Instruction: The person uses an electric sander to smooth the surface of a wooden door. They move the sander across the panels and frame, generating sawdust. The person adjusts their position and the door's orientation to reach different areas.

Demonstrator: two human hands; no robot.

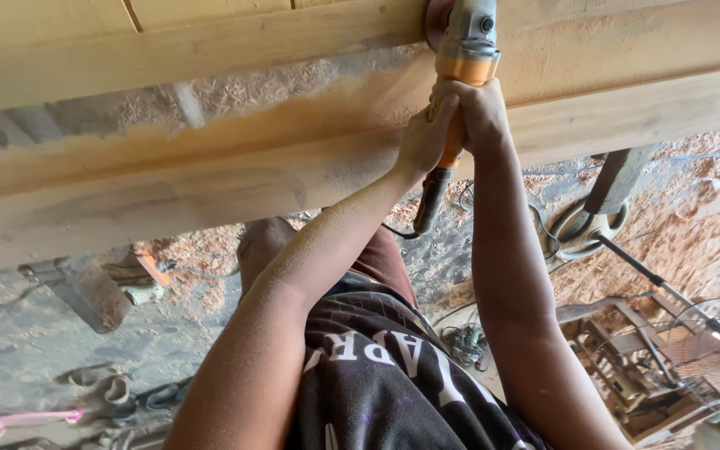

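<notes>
An orange angle grinder (463, 50) is gripped by the clenched fingers of both the left hand (427, 137) and the right hand (478, 112), its disc pressed against a dusty wooden beam (210, 179) above the shavings-strewn floor (693, 225).

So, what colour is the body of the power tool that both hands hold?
Orange power sander body, grey at its head; head view.

A rough woodworking workshop: thick planed beams (210, 192) coated in orange dust, a sander (460, 75) pressed to the wood, sawdust and shavings (693, 242) heaped on the concrete floor (18, 333), cables (468, 342) and scrap timber (635, 367) lying around.
</notes>
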